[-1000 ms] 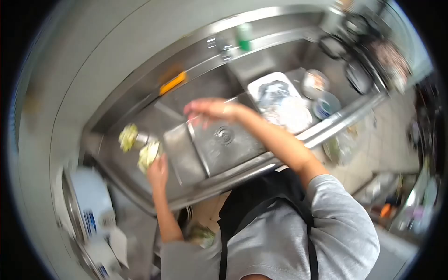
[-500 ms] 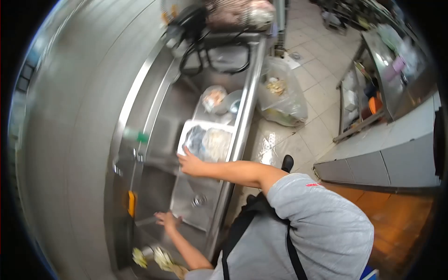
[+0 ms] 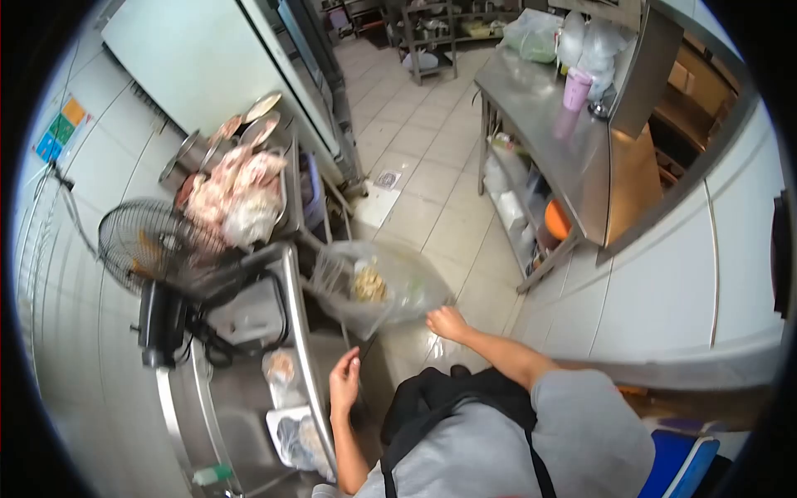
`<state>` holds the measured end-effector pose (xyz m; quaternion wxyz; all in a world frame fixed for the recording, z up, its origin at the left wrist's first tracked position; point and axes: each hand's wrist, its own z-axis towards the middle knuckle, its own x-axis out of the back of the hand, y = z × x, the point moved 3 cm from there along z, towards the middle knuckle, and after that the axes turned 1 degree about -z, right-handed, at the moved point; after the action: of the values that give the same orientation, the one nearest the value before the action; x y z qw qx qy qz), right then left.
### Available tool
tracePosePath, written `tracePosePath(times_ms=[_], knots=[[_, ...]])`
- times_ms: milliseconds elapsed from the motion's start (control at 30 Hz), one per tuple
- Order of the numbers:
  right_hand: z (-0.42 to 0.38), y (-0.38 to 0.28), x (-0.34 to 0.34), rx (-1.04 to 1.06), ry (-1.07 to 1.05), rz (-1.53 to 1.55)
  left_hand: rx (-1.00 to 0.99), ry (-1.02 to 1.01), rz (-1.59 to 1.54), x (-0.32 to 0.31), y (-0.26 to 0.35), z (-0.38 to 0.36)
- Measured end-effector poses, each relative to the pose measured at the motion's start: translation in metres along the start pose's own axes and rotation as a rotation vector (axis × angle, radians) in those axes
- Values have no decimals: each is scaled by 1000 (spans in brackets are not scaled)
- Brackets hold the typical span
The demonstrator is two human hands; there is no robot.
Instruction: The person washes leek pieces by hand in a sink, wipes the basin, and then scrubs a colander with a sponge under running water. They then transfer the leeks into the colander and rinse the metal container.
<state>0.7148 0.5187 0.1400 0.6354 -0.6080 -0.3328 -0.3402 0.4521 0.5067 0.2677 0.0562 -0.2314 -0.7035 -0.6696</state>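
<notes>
My left hand [image 3: 343, 383] is held up beside the sink's front rim [image 3: 300, 328], its fingers loosely extended and nothing in it. In front of my body, my right hand [image 3: 448, 324] is closed, fingers curled in, with nothing showing in it. Just beyond both hands a clear plastic bag [image 3: 419, 292] stands on the floor, with pale yellowish scraps [image 3: 369, 285] inside. Left of my left hand, a white tray [image 3: 286, 412] with bagged food sits in the sink, next to a smaller clear bag of orange-pink food [image 3: 281, 365].
A black fan [image 3: 158, 319] stands over the sink's far end. Behind it, a large pile of raw meat [image 3: 237, 187] lies near metal pots [image 3: 193, 151]. A steel counter [image 3: 544, 108] with a pink cup [image 3: 576, 90] runs along the right. Tiled floor [image 3: 415, 187] stretches between them.
My view has turned right, from the sink toward the aisle. My right hand has left the white tray and closed; my left hand has come up out of the sink basin.
</notes>
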Motion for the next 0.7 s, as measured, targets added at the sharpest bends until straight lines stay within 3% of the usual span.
tracePosePath(times_ms=[33,133,200,233,267,400,467,600,700], knots=[[-2,36,-4,-38,3,75,32,-51,-5,-14,-38,19],[-17,120,13,-235,-76,-134,-19,-81,203,-42,-141,45],[-25,182,21,-363,-92,-243,313,-179,160,-55,-207,43],[-29,205,26,-421,-85,-287,332,-371,252,-57,-246,39],[-29,217,43,-523,-123,-277,389,-386,362,-55,-266,29],[-30,279,83,-721,-103,-249,562,-446,551,-48,-275,35],[-4,309,96,-746,-248,-401,589,-466,561,-62,-275,82],[68,354,131,-935,-80,-231,566,-422,487,-114,-263,234],[140,387,139,-894,-72,-63,549,-244,259,-164,-230,391]])
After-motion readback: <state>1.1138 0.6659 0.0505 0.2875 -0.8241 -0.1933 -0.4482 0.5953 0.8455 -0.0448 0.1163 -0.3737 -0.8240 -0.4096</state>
